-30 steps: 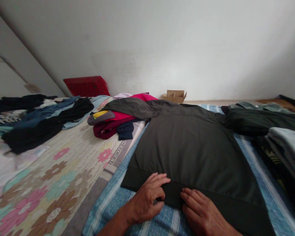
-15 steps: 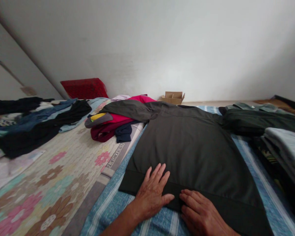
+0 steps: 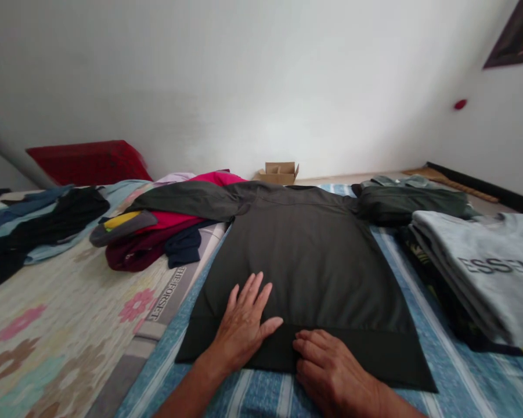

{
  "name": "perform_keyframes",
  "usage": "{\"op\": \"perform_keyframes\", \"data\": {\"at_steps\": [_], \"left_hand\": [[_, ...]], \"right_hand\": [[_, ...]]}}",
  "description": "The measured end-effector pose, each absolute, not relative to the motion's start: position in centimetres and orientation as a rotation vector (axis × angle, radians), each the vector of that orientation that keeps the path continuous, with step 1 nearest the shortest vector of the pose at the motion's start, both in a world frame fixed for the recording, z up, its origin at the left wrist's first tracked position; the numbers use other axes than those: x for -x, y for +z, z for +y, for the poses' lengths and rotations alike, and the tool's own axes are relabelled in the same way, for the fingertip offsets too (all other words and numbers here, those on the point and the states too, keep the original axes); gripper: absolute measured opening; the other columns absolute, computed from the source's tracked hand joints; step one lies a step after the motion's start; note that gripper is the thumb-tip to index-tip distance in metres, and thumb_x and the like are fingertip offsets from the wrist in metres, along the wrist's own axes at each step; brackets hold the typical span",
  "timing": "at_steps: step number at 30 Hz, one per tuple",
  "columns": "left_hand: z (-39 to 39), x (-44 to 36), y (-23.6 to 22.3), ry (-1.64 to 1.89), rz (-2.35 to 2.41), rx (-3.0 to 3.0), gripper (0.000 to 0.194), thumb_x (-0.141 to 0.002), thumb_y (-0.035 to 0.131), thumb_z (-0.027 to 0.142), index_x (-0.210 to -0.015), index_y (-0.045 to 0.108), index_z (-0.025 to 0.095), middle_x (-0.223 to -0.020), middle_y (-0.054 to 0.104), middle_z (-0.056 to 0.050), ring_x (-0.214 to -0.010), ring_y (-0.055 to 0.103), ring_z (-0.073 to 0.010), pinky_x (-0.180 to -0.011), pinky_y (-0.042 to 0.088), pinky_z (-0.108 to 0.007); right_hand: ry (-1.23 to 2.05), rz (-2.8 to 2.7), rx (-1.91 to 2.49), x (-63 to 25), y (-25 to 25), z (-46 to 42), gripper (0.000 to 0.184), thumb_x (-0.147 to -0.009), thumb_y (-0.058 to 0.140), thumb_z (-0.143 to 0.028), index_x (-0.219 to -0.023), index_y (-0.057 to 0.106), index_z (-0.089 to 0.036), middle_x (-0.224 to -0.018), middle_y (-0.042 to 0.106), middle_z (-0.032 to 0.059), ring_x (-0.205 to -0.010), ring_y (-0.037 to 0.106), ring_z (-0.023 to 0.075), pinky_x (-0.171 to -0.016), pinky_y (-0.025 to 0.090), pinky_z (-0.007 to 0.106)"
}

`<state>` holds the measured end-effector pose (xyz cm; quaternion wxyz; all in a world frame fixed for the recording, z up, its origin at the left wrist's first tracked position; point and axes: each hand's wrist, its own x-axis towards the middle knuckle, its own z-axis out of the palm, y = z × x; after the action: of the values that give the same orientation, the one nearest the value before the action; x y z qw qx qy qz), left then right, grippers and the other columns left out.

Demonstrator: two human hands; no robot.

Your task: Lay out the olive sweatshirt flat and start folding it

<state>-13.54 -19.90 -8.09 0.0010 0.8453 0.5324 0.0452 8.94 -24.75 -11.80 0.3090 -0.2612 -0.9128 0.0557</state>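
Observation:
A dark grey-green long-sleeved top (image 3: 305, 261) lies spread out in front of me, its wide hem band towards me. One sleeve stretches out to the left, over a pile of clothes. My left hand (image 3: 246, 325) rests flat on the lower left of the top, with fingers spread and thumb out. Just right of it, my right hand (image 3: 328, 366) is closed at the hem, its fingers curled onto the band. Its fingertips are partly hidden. Under the top is a blue striped cloth (image 3: 157, 371).
Folded clothes are stacked at the right, a grey lettered shirt (image 3: 483, 249) uppermost. Behind them lies a dark folded garment (image 3: 409, 203). Maroon clothing (image 3: 133, 249) and loose black trousers (image 3: 61, 215) lie leftward on a flowered cover (image 3: 82, 325). A cardboard box (image 3: 281, 172) and red case (image 3: 87, 162) stand near the wall.
The view has swung to the right, bringing the lettered grey shirt more fully into sight. Both hands stay near the hem; the left now lies slightly higher on the top.

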Motion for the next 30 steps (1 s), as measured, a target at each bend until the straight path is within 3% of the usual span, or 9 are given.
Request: {"op": "perform_keyframes", "data": {"at_steps": [7,11,15,18,23,30], "left_hand": [[-19.1,14.0,-9.8,0.042,1.726,-2.681,0.066,-0.086,0.039,0.060,-0.140,0.040,0.021,-0.149,0.030,-0.011,-0.137,0.026,-0.0298,-0.107,0.021,-0.053],[-18.8,13.7,-9.5,-0.010,1.772,-2.664,0.066,-0.085,0.040,0.059,-0.139,0.041,0.021,-0.149,0.030,-0.011,-0.137,0.026,-0.0301,-0.106,0.021,-0.055],[-18.7,13.6,-9.3,-0.076,1.790,-2.630,0.067,-0.084,0.039,0.058,-0.140,0.040,0.020,-0.150,0.028,-0.011,-0.138,0.024,-0.0300,-0.106,0.020,-0.056],[-18.5,13.5,-9.0,-0.143,1.795,-2.601,0.069,-0.084,0.038,0.057,-0.141,0.039,0.018,-0.150,0.027,-0.011,-0.138,0.022,-0.0307,-0.106,0.020,-0.056],[-16.1,12.2,-7.3,-0.240,1.776,-2.565,0.074,-0.081,0.036,0.059,-0.139,0.041,0.013,-0.150,0.026,-0.015,-0.137,0.023,-0.0325,-0.104,0.026,-0.053],[-12.1,9.3,-8.2,-0.103,1.745,-2.647,0.074,-0.082,0.031,0.055,-0.139,0.040,0.009,-0.150,0.026,-0.018,-0.137,0.022,-0.0371,-0.103,0.024,-0.054]], "right_hand": [[0.121,-2.456,0.756,-8.9,-10.4,-24.5,0.015,-0.088,0.048,-0.021,-0.077,0.057,-0.019,-0.100,0.064,0.0078,-0.102,0.056,0.0175,-0.089,0.046,0.032],[0.096,-2.359,0.900,-9.1,-9.2,-23.8,0.020,-0.091,0.046,-0.030,-0.094,0.061,-0.018,-0.116,0.061,0.0086,-0.117,0.049,0.0206,-0.101,0.037,0.037],[0.157,-2.334,1.308,-9.8,-9.4,-22.9,0.060,-0.089,0.046,-0.054,-0.132,0.046,-0.012,-0.142,0.040,0.0177,-0.135,0.028,0.0316,-0.108,0.025,0.051],[0.312,-2.364,1.499,-10.4,-9.6,-22.5,0.079,-0.086,0.036,-0.067,-0.139,0.037,-0.009,-0.147,0.029,0.0221,-0.137,0.020,0.0344,-0.109,0.020,0.053],[0.393,-2.380,1.522,-10.8,-9.1,-22.2,0.082,-0.086,0.030,-0.069,-0.141,0.033,-0.008,-0.149,0.024,0.0213,-0.139,0.012,0.0339,-0.111,0.015,0.052],[0.314,-2.344,1.588,-10.9,-8.7,-22.2,0.082,-0.083,0.032,-0.072,-0.140,0.035,-0.012,-0.148,0.026,0.0200,-0.138,0.013,0.0392,-0.109,0.015,0.056]]}}
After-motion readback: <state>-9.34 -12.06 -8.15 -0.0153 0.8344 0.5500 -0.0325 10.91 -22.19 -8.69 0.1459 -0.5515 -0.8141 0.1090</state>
